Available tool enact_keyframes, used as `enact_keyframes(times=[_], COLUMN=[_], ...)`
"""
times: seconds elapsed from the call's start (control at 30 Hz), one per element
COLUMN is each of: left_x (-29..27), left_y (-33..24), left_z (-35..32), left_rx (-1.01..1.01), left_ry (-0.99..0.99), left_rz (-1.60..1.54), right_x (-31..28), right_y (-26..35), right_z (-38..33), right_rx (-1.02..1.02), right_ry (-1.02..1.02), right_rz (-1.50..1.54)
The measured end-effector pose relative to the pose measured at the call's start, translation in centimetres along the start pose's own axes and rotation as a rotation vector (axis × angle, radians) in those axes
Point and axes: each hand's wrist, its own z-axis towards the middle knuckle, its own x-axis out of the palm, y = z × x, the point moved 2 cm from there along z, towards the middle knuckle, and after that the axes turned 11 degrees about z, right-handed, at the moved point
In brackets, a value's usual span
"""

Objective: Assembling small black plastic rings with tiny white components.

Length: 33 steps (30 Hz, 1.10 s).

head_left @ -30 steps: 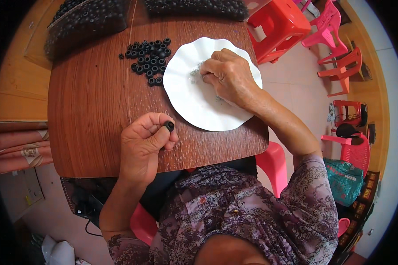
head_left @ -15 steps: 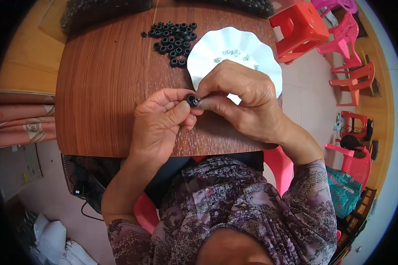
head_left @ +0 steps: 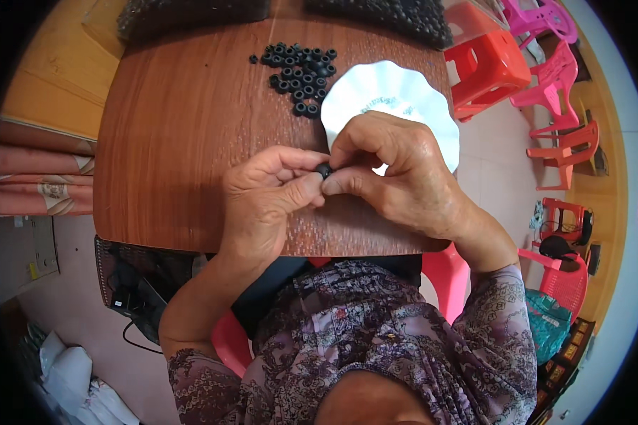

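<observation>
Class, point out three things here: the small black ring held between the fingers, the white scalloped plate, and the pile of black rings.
small black ring (head_left: 324, 170), head view, its visible top.
white scalloped plate (head_left: 390, 88), head view, bare centre.
pile of black rings (head_left: 299, 74), head view, middle of the heap.

Red, pink and orange plastic chairs (head_left: 500, 64) stood stacked and scattered at the right of the wooden table (head_left: 184, 142). A teal bag (head_left: 549, 326) lay near a red chair (head_left: 563, 280). Folded pink cloth (head_left: 35, 180) sat at the left; white bags (head_left: 67, 372) and a black cable (head_left: 131, 333) lay on the floor.
</observation>
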Motion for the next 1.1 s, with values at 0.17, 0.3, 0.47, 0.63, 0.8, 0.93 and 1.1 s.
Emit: enact_keyframes(times=[0.17, 0.3, 0.47, 0.63, 0.8, 0.93, 1.1], left_x=[-1.2, -2.3, -4.5, -5.5, -5.8, -5.9, -5.7], left_y=[1.1, 0.6, 1.1, 1.0, 0.9, 0.9, 0.8], left_z=[0.5, 0.9, 1.5, 1.5, 1.8, 2.0, 1.7], left_rx=[-0.053, -0.065, -0.073, -0.070, -0.064, -0.063, -0.070], left_ry=[0.148, 0.147, 0.075, 0.005, 0.000, -0.007, -0.005], left_rz=[-0.218, -0.366, -0.444, -0.496, -0.487, -0.512, -0.487], right_x=[0.2, 1.2, 1.5, 3.5, 5.6, 5.8, 4.4], right_y=[-1.3, -2.8, -5.1, -7.3, -9.3, -8.7, -6.0], right_z=[2.1, 4.4, 10.4, 15.2, 16.0, 16.1, 13.5], right_rx=[0.510, 0.600, -0.009, -0.213, -0.362, -0.403, -0.312], right_ry=[0.073, 0.126, -0.134, -0.025, 0.102, 0.117, 0.047], right_rz=[0.461, 0.723, -0.058, -0.553, -0.849, -0.808, -0.433])
